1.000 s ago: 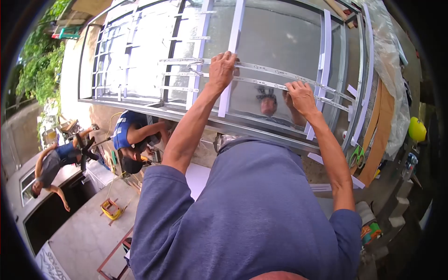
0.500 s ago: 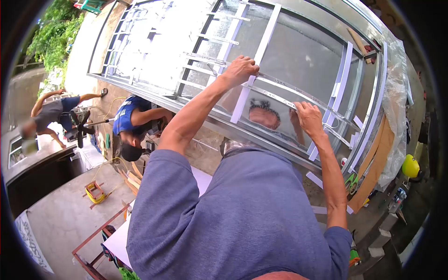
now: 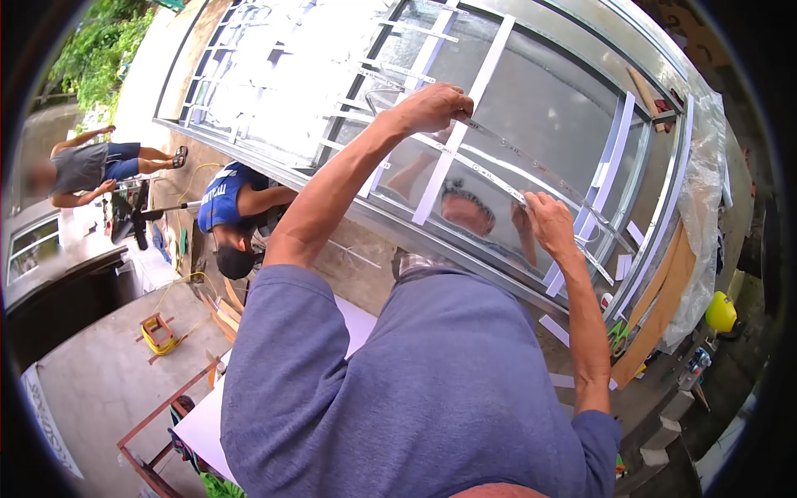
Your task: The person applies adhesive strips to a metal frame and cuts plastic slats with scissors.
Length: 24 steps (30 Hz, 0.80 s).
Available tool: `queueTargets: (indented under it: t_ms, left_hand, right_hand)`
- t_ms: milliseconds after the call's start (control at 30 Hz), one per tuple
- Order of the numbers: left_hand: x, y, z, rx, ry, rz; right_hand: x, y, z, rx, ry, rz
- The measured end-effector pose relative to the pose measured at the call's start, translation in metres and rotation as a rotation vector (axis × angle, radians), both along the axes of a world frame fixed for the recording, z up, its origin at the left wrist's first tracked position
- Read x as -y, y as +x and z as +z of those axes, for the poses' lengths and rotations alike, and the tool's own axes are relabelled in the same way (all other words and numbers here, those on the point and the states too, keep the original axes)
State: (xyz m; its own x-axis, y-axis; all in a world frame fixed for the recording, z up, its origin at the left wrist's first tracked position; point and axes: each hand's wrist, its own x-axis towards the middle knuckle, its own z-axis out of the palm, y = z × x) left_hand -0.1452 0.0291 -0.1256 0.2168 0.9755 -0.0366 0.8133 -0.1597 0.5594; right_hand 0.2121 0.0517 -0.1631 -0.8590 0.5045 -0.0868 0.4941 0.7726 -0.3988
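Observation:
My left hand (image 3: 438, 108) is closed in a pinch on a narrow white strip with printed marks (image 3: 521, 154), which looks like an LED strip. The strip slants over a reflective glass-like panel (image 3: 552, 91) and is partly blurred. Alongside runs a second such marked strip (image 3: 488, 176), on which my right hand (image 3: 550, 222) has its fingers curled. Thin wire (image 3: 591, 236) loops near the strips' right ends. A wider white crossbar (image 3: 479, 87) lies across the panel below my left hand. A metal frame (image 3: 465, 242) borders the panel on my side.
More strips lie across the bright left part of the frame. A co-worker in a blue shirt (image 3: 237, 212) crouches beside the frame; another person (image 3: 91, 166) stands farther left. Green scissors (image 3: 618, 339), brown boards (image 3: 658, 311) and plastic sheeting (image 3: 706, 183) are at the right.
My left hand has shifted slightly up and right with its strip, widening the gap between the two strips. My right hand stays on the lower strip. The person at far left has changed stance.

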Motion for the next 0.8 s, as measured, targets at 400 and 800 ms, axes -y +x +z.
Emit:
queueTargets:
  t_ms: [400, 800]
  left_hand:
    - [0.048, -0.106, -0.092, -0.170, 0.025, 0.307]
    - [0.066, -0.029, -0.054, -0.320, 0.080, 0.208]
  right_hand:
    - [0.029, -0.049, -0.046, -0.015, 0.011, 0.124]
    - [0.036, -0.063, -0.058, -0.116, 0.082, 0.139]
